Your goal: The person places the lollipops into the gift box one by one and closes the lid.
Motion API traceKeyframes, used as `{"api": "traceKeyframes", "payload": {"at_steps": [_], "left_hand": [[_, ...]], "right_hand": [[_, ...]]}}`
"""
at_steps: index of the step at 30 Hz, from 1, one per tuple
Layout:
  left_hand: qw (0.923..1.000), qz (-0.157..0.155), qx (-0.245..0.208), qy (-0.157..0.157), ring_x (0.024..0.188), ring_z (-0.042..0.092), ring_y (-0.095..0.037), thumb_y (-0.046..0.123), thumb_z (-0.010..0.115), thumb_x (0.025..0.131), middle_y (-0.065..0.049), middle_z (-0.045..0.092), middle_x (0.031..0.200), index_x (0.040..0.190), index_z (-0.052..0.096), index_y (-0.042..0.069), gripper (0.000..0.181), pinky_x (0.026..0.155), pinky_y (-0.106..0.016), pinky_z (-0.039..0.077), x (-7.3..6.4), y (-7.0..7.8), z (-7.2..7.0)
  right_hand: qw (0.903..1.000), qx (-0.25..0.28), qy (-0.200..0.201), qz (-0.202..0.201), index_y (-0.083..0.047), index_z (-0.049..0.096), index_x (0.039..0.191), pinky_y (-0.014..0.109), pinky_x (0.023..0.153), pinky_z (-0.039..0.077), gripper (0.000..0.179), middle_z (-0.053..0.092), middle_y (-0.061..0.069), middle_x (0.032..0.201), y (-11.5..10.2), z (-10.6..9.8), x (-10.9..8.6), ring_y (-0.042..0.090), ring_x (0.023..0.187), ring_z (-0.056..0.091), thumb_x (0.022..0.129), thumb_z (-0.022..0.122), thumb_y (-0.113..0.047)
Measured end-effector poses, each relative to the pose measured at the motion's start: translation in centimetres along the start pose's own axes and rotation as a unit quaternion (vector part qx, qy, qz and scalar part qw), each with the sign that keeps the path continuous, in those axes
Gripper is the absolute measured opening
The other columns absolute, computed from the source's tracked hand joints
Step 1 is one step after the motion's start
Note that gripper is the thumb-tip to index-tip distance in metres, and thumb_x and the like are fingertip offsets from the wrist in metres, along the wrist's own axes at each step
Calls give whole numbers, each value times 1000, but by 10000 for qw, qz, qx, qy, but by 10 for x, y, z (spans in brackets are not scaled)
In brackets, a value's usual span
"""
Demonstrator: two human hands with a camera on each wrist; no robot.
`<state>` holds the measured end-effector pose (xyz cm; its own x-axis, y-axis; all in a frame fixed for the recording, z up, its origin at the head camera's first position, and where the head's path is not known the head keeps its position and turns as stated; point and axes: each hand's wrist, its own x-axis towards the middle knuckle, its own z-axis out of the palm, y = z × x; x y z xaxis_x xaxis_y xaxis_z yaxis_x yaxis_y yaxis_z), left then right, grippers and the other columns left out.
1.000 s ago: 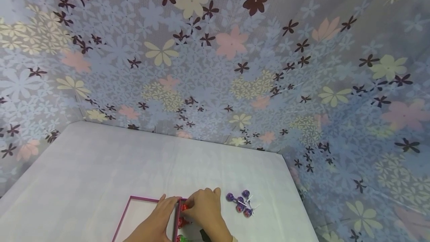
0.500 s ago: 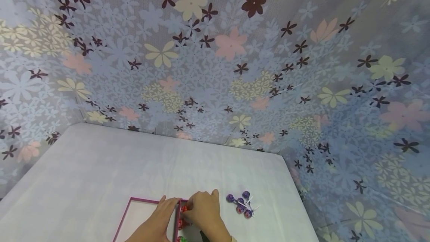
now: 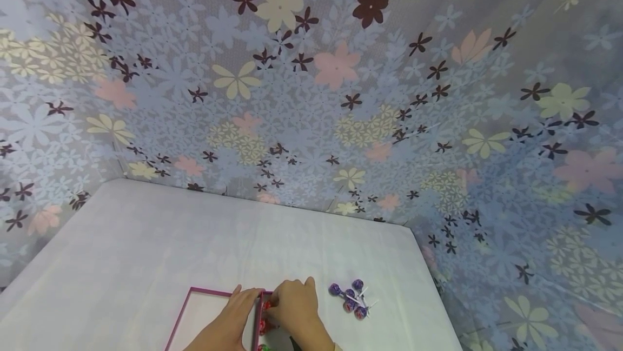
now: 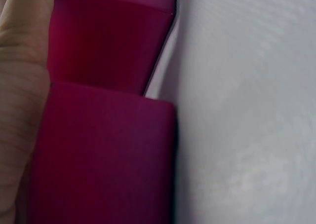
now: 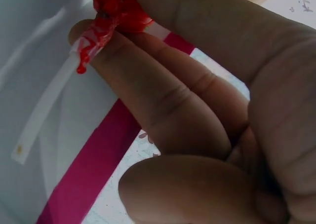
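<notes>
My right hand (image 3: 298, 308) reaches into the right part of a magenta-edged box (image 3: 256, 323) with a pale inside. Close up in the right wrist view, its thumb and fingers pinch a red-wrapped lollipop (image 5: 116, 7), whose white stick angles down to the left. Below that hand's fingertips in the head view, another red-wrapped lollipop (image 3: 263, 328) lies along the box wall, with a green-wrapped one (image 3: 263, 348) nearer me. My left hand (image 3: 230, 319) rests over the box's middle edge, fingers stretched out. The left wrist view shows it against the magenta side (image 4: 103, 155).
Several purple-wrapped lollipops (image 3: 349, 296) lie in a loose cluster on the white tabletop (image 3: 204, 232), right of the box. A white panel with a magenta rim (image 3: 206, 291) is on the left. Flower-patterned cloth (image 3: 292, 97) rises behind the table.
My right hand has shifted slightly toward me and left within the box. The left hand stays at the box edge, and the purple lollipops have not moved on the table.
</notes>
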<state>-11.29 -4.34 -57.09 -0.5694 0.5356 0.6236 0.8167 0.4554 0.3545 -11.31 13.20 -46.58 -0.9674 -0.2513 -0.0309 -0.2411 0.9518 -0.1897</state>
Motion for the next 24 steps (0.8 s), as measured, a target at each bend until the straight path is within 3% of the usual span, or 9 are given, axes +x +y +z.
{"api": "traceKeyframes", "payload": {"at_steps": [4,10,12,14,17,20,24], "left_hand": [[9996,190,-77,170,112,59,-28,88,44,80,-15,61,122,130,49,-11,111,121,-14,-6,0,-2,2],[9994,212,-44,254,112,58,-29,87,44,80,-17,60,122,131,47,-12,111,121,-15,-7,1,0,1],[9995,175,24,257,113,58,-27,87,44,80,-15,60,123,131,48,-10,110,126,-25,8,0,0,0],[9996,117,57,237,114,58,-25,87,45,80,-12,60,124,132,49,-9,109,122,-34,26,0,1,0],[9995,129,239,187,114,59,-23,88,44,80,-11,60,123,131,49,-7,108,99,-51,47,1,1,0],[9997,61,239,91,113,59,-23,87,52,78,-10,61,122,131,50,-7,108,89,-59,51,2,1,0],[9998,-37,203,-16,113,59,-23,86,57,75,-11,61,122,131,49,-7,109,87,-62,52,2,2,-1]], "right_hand": [[9998,-146,-98,-5,-25,80,71,33,66,30,19,71,-13,63,-3,1,1,6,56,51,70,87,-44],[9996,-249,-101,-28,-28,77,64,36,69,34,19,66,-14,56,-5,3,2,6,54,49,69,86,-44],[9997,-219,-118,-36,-28,76,62,35,69,34,20,63,-15,53,-4,4,3,5,53,47,69,86,-44],[9997,-193,-139,-39,-28,76,60,35,68,33,20,62,-16,52,-4,5,3,5,52,46,69,86,-43],[9997,-169,-161,-57,-27,76,60,34,67,32,21,62,-15,51,-4,5,3,5,52,46,70,86,-42],[9996,-191,-187,-93,-26,76,61,35,67,34,21,63,-14,52,-3,5,3,6,53,48,71,86,-42],[9995,-186,-221,-122,-24,76,60,35,67,35,23,62,-13,51,-3,7,4,6,52,47,71,86,-41]]}}
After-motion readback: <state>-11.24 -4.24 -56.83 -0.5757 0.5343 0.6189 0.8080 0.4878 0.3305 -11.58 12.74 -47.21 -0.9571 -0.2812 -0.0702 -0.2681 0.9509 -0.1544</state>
